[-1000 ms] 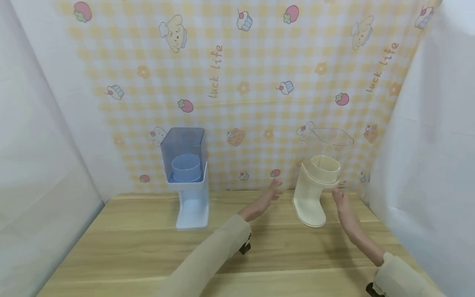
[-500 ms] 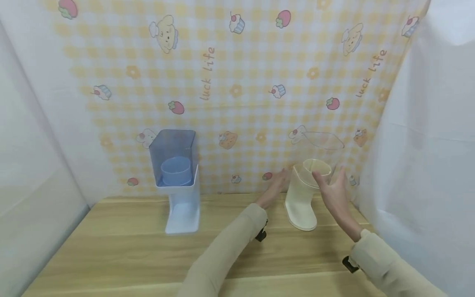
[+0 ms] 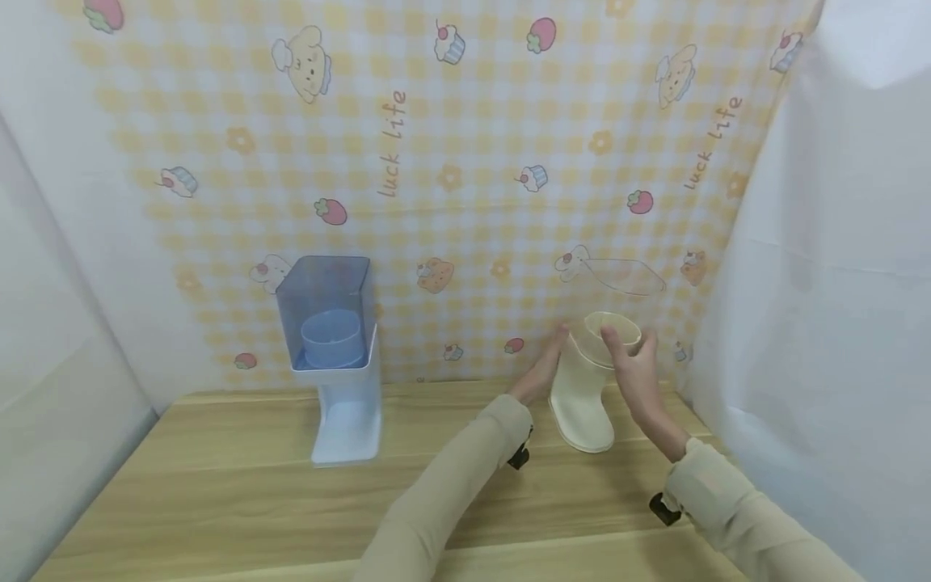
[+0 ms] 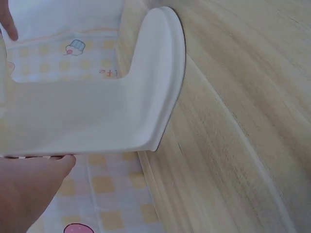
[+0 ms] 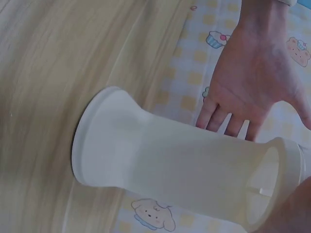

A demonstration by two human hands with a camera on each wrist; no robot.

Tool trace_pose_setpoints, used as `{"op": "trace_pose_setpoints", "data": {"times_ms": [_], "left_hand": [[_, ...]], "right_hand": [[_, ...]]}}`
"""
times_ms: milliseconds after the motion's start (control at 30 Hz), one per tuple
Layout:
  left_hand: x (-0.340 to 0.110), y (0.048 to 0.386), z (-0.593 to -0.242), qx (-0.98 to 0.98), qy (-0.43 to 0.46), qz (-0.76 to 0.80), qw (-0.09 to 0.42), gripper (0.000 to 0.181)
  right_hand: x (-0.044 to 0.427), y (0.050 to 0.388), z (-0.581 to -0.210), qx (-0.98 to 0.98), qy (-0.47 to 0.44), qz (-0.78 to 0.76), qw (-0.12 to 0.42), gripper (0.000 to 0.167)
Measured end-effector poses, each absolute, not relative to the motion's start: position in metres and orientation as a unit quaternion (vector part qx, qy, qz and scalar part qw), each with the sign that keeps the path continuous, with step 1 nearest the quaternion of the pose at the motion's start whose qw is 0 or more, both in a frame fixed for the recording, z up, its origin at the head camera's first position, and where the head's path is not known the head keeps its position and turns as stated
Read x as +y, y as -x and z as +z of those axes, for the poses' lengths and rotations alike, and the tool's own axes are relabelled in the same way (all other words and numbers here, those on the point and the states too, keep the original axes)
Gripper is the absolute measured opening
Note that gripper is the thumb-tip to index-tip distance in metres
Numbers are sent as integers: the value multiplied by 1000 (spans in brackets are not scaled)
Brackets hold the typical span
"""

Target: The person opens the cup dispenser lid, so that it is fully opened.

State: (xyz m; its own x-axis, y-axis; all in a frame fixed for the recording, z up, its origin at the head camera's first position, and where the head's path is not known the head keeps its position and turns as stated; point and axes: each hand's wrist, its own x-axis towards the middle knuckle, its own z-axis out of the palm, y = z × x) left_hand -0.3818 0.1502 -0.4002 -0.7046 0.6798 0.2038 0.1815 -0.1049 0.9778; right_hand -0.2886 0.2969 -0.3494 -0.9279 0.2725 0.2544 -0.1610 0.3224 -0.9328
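The smooth cream stand [image 3: 580,408] curved above a grained desk [image 3: 254,505]. Straight-fingered, the left grip [image 5: 252,80] met its back edge; the right grip [image 3: 638,378] spread apart near its top.

In the right wrist view, we lose the fingertips of the left hand [image 5: 252,77] behind the cream stand [image 5: 180,165]. We see only part of the right hand [image 5: 290,213], cropped there.

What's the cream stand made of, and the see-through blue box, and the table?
The cream stand looks like smooth, rather matte plastic: it curves evenly without grain. The blue box seems to be tinted clear plastic, maybe glass, because the cup shows through it. The table looks smooth with streaky grain: maybe wood, maybe a wood-look covering.
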Motion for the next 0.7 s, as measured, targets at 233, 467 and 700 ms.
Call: {"op": "trace_pose_setpoints", "data": {"times_ms": [233,467,700], "left_hand": [[143,377,-401,646,-345,651,200,108],[131,362,-403,689,-302,623,214,99],[113,342,-406,705,-299,607,214,92]], "right_hand": [[295,291,-356,-771,24,609,185,95],[297,286,-356,-775,16,607,176,92],[292,277,-356,-781,3,603,160,93]]}}
